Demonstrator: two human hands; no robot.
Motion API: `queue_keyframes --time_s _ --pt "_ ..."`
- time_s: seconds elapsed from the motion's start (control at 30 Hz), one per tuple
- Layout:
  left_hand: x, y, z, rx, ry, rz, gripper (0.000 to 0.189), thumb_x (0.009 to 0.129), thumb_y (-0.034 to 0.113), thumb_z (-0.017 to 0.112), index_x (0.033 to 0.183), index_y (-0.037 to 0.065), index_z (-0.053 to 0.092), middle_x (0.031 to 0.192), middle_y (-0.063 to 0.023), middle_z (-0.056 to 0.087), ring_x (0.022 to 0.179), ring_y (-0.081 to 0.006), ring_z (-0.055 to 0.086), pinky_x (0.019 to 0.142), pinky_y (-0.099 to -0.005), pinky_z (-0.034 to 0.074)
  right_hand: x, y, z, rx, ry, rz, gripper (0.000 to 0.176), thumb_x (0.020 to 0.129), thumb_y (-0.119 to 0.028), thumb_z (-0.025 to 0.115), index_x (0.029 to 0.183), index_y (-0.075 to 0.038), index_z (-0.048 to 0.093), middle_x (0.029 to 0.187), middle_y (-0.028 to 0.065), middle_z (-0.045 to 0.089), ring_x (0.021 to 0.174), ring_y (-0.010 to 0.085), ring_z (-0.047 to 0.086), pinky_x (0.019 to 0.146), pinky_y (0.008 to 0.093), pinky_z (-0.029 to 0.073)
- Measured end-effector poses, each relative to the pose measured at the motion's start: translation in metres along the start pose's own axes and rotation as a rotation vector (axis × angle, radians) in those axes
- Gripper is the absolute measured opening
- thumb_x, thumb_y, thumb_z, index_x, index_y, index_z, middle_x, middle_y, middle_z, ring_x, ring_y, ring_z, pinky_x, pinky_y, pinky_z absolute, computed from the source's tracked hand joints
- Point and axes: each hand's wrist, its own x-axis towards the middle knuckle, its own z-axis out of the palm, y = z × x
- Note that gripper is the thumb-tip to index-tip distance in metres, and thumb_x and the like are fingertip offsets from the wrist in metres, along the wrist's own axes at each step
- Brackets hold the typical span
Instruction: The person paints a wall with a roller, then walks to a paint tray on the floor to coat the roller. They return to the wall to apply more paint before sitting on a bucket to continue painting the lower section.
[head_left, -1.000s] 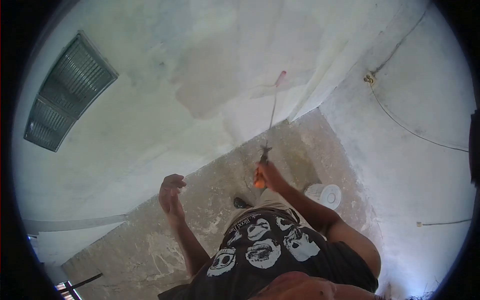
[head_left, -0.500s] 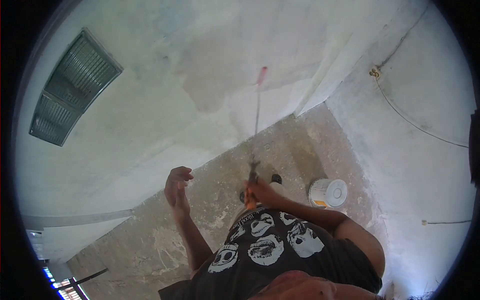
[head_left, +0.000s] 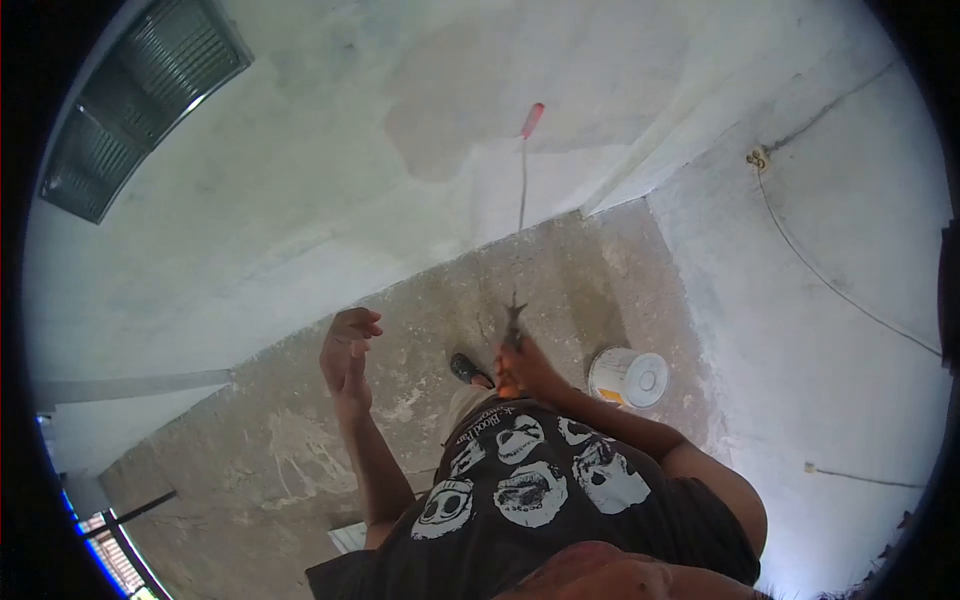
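Observation:
My right hand (head_left: 522,368) is wrapped round the orange handle of a spray gun (head_left: 514,326) in front of my waist. From the gun a thin lance (head_left: 523,190) reaches up to a red tip (head_left: 534,120), which lies over the damp-looking patch (head_left: 435,110) on the pale wall. Raised at the left, my left hand (head_left: 348,350) holds nothing, its fingers loosely curled and apart.
A white bucket with a lid (head_left: 628,378) stands on the concrete floor (head_left: 300,450) to the right. A louvred window (head_left: 145,100) is at upper left. Along the right wall (head_left: 850,220) runs a cable (head_left: 815,245) from a small fitting.
The view has shifted, and the window, bucket and walls sit differently in it. The red tip appears tilted more to the right. A foot in a dark shoe now shows more fully.

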Motion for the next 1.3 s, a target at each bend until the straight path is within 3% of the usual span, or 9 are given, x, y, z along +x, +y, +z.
queue_keyframes --time_s 0.13,0.33,0.4,0.5,0.67,0.8,1.0,1.13,1.3 --pt "-0.023 0.004 0.004 0.004 0.053 0.010 0.030 0.092 0.032 0.056 0.079 0.006 0.050 0.105 -0.0144 0.061 0.087 -0.0209 0.054 0.080 -0.0345 0.043 0.001 0.038 -0.006 -0.061 -0.083 -0.018 0.023 0.096 -0.023 0.052 0.091 -0.001 0.048 0.067 0.0083 0.057 0.051 0.0179 0.059 0.049 0.0333 0.051" --pt "-0.051 0.015 0.036 0.036 0.085 -0.010 0.032 0.092 0.035 0.057 0.080 0.006 0.051 0.105 -0.0132 0.061 0.087 -0.0197 0.054 0.080 -0.0335 0.043 -0.015 0.036 -0.042 -0.047 -0.205 -0.030 0.020 0.096 -0.021 0.052 0.091 -0.002 0.045 0.067 0.0076 0.056 0.051 0.0176 0.058 0.050 0.0337 0.051" --pt "-0.061 0.020 0.053 0.050 0.082 -0.014 0.033 0.092 0.036 0.058 0.080 0.006 0.051 0.105 -0.0131 0.061 0.087 -0.0194 0.054 0.080 -0.0334 0.042 -0.021 0.040 -0.055 0.141 -0.176 0.055 0.018 0.095 -0.020 0.051 0.089 -0.005 0.045 0.067 0.0061 0.054 0.051 0.0171 0.058 0.049 0.0329 0.050" --pt "-0.073 0.024 0.085 0.036 0.070 -0.018 0.035 0.092 0.038 0.059 0.080 0.006 0.052 0.105 -0.0130 0.060 0.086 -0.0190 0.054 0.081 -0.0336 0.042 -0.021 0.044 -0.091 0.016 -0.139 -0.002 0.017 0.094 -0.021 0.052 0.088 -0.006 0.046 0.066 0.0042 0.052 0.049 0.0161 0.055 0.047 0.0317 0.047" --pt "-0.102 0.017 0.141 0.009 -0.051 -0.096 0.033 0.091 0.035 0.062 0.084 0.005 0.053 0.106 -0.0128 0.060 0.089 -0.0189 0.054 0.084 -0.0340 0.042 -0.039 0.046 -0.153 0.123 -0.079 0.072 0.020 0.091 -0.023 0.058 0.092 -0.005 0.049 0.063 0.0028 0.050 0.047 0.0151 0.053 0.042 0.0308 0.046" --pt "-0.136 0.025 0.171 0.079 -0.115 -0.139 0.028 0.092 0.031 0.061 0.086 0.004 0.053 0.105 -0.0130 0.059 0.090 -0.0188 0.053 0.085 -0.0336 0.041 -0.039 0.072 -0.202 0.176 -0.069 0.108 0.021 0.091 -0.026 0.057 0.090 -0.006 0.050 0.064 0.0029 0.051 0.051 0.0143 0.055 0.047 0.0300 0.048" --pt "-0.194 0.051 0.172 0.095 0.015 -0.152 0.025 0.092 0.027 0.059 0.085 0.004 0.052 0.107 -0.0140 0.059 0.090 -0.0182 0.053 0.086 -0.0331 0.041 -0.004 0.076 -0.260 0.393 -0.032 0.052 0.018 0.091 -0.024 0.057 0.081 -0.010 0.053 0.064 0.0004 0.051 0.051 0.0117 0.050 0.050 0.0301 0.045" --pt "-0.224 0.061 0.162 0.166 0.097 -0.137 0.025 0.092 0.027 0.058 0.084 0.004 0.052 0.106 -0.0142 0.060 0.090 -0.0180 0.053 0.085 -0.0324 0.041 0.018 0.071 -0.247 0.398 -0.005 0.034 0.016 0.090 -0.021 0.056 0.080 -0.012 0.049 0.061 -0.0013 0.047 0.048 0.0094 0.044 0.048 0.0291 0.040" --pt "-0.245 0.082 0.161 0.235 0.175 -0.083 0.028 0.093 0.030 0.056 0.083 0.005 0.051 0.104 -0.0150 0.060 0.090 -0.0186 0.054 0.083 -0.0331 0.042 0.048 0.076 -0.170 0.294 0.014 0.022 0.019 0.091 -0.022 0.055 0.080 -0.010 0.045 0.061 -0.0003 0.047 0.047 0.0105 0.045 0.045 0.0302 0.041"
